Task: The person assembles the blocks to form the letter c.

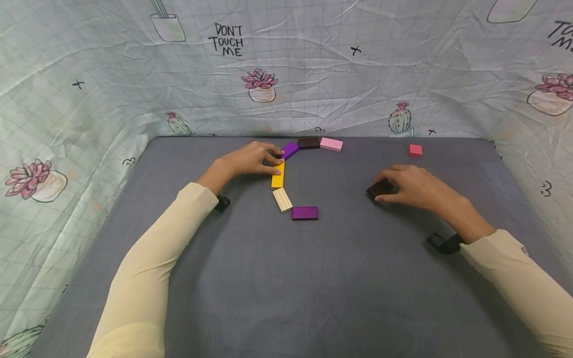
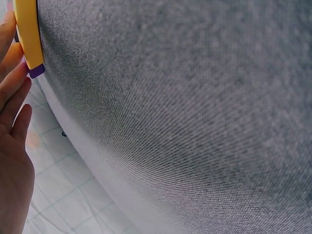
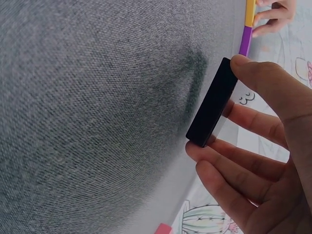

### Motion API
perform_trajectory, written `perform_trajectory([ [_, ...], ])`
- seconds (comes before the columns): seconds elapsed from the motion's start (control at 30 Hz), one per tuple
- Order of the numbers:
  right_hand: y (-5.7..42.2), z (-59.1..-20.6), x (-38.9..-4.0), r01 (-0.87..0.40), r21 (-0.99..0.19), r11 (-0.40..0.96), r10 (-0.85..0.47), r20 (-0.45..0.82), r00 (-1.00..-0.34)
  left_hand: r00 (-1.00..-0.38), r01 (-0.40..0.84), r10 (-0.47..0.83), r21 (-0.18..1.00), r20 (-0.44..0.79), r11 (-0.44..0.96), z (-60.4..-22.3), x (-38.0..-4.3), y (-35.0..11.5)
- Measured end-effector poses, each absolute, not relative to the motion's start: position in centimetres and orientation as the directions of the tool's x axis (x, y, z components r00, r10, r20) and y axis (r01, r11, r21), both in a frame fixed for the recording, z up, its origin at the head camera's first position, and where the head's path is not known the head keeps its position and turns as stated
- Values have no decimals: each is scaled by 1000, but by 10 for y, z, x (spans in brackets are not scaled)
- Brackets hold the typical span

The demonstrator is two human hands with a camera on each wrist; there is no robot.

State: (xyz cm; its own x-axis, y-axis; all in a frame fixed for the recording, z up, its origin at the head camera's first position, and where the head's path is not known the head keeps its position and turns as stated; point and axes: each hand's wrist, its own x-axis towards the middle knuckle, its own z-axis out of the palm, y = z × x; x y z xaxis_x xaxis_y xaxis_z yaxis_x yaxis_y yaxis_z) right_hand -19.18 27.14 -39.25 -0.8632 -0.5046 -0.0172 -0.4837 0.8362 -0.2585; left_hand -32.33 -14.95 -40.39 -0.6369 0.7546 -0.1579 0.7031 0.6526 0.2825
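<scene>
My left hand [image 1: 251, 158] reaches in from the left, its fingers fairly straight. The fingertips touch the yellow block [image 1: 278, 179] and the near end of a purple block [image 1: 291, 148] behind it. In the left wrist view, those fingers lie along one side of the yellow block [image 2: 29, 34]. My right hand [image 1: 414, 185] pinches a dark brown block [image 1: 374, 191] between thumb and fingers. The right wrist view shows that dark block [image 3: 212, 105] held by its two ends. A gap of grey cloth separates it from the other blocks.
A curved row runs around the yellow block: a cream block [image 1: 282, 200] and a second purple block [image 1: 305, 213] nearer me, another dark brown block [image 1: 309, 143] and a pink block [image 1: 332, 144] farther back. A red block [image 1: 415, 150] lies alone at back right. Printed fabric [image 1: 313, 74] walls the grey table [image 1: 286, 288].
</scene>
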Motion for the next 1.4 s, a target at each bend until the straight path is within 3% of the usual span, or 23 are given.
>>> perform_trajectory([
  [1.4, 254, -397, -184, -534, -252, 807, -552, 0, -834, -649, 695, 749, 297, -134, 655, -404, -322, -149],
])
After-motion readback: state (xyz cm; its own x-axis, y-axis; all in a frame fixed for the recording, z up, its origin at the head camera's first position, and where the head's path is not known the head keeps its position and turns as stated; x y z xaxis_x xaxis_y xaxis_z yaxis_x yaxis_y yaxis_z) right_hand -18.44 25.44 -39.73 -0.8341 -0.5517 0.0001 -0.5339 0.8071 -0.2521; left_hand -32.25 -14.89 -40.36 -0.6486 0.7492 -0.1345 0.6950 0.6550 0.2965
